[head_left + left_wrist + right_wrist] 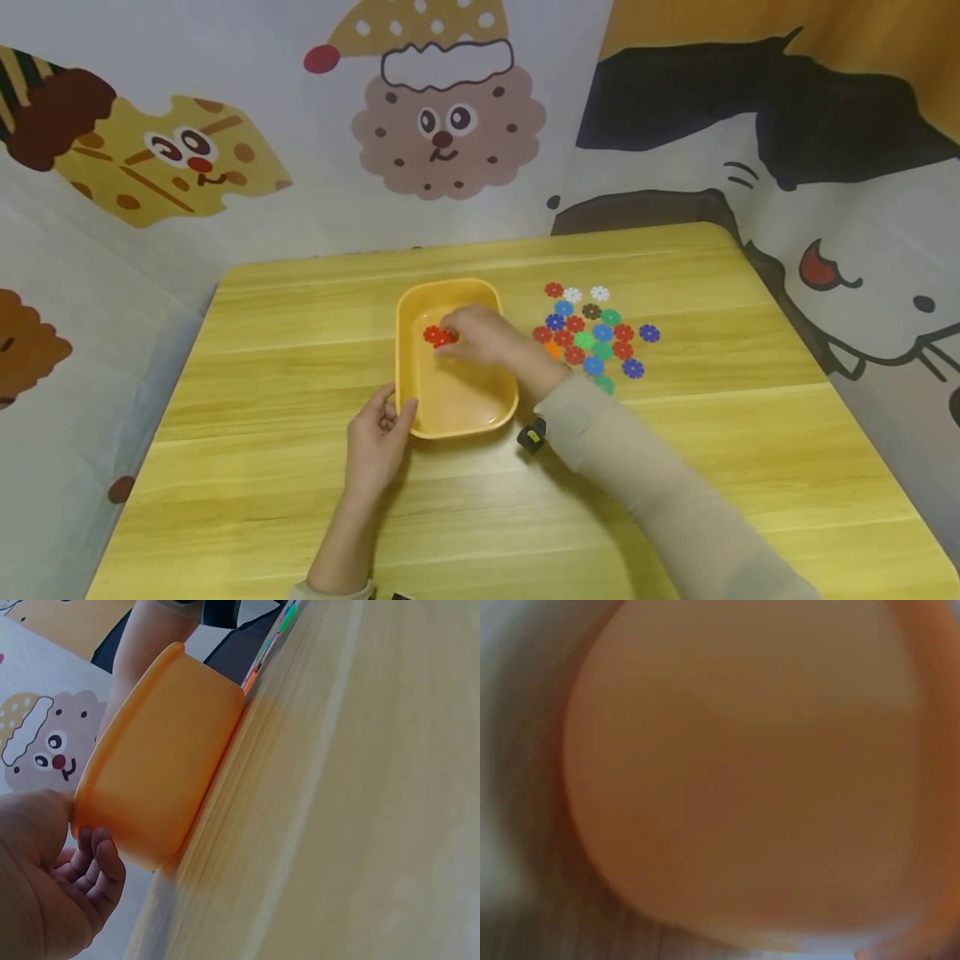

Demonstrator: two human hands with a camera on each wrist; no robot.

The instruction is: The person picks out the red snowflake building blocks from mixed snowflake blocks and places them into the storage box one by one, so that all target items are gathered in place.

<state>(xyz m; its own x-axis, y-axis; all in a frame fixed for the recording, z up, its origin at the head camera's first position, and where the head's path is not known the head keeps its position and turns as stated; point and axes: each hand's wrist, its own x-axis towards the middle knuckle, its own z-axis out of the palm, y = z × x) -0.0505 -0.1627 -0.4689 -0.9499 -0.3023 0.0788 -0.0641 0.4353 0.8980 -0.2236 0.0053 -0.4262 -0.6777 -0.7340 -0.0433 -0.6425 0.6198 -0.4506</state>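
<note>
A yellow-orange plastic basin (457, 408) stands on the table, left of a spread of small flower-shaped discs. My left hand (378, 437) grips its near left rim, thumb over the edge and fingers curled outside; the left wrist view shows this hand (64, 877) against the basin wall (165, 750). Over the inside of the basin reaches my right hand (483, 333), thumb and fingertips around red flower-shaped discs (432, 334). Whether it pinches one of them is unclear. The right wrist view is blurred and mostly filled by the basin (742, 787).
Several notched discs in red, blue, green, white, brown and orange (603, 332) lie on the wooden table (270, 375) right of the basin. The right forearm covers part of that side. A cartoon-printed wall covering (300, 217) rises behind the table.
</note>
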